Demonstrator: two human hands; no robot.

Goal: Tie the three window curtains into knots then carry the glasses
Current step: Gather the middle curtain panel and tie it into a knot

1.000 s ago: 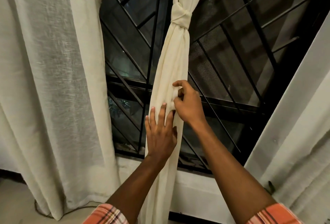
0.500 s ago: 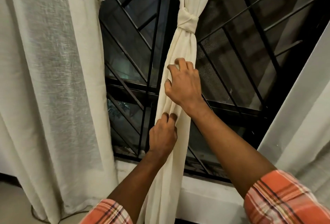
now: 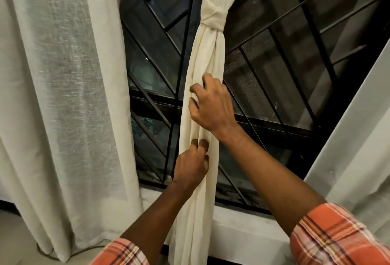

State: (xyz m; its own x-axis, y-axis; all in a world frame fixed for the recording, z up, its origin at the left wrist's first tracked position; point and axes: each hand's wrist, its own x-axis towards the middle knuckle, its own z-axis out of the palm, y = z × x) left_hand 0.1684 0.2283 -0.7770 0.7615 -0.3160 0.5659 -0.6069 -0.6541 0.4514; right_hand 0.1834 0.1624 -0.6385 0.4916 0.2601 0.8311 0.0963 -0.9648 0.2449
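head view: only camera, looks at a window from close in
middle curtain [image 3: 202, 64]: hangs in front of the window grille [image 3: 274, 53], gathered into a rope, tail running down past the sill [image 3: 242, 228]
knot [image 3: 213, 16]: already tied high on the middle curtain, well above both hands, looks snug
right hand [image 3: 213, 106]: upper hand, fingers curled into the gathered cloth below the knot, clamped on it
left hand [image 3: 192, 167]: just below the right, fingertips dug into the folds, gripping the same bundle; thumb hidden, probably behind the cloth
long axis: vertical, leaning slightly, top end goes out of frame above, free end points down to the floor
handling: light, soft, thin cloth, no stiffness, slides and bunches easily; won't break, but a loose knot may slip
where to hold: the bunched tail under the knot, whole hand round it, not a single fold
step (judged): dressing or tightening this knot
left curtain [image 3: 63, 95]: hangs loose, no knot seen
right curtain [image 3: 348, 138]: edge of frame, hangs loose, no knot seen
glasses: not in view
progress (judged): one of three tied
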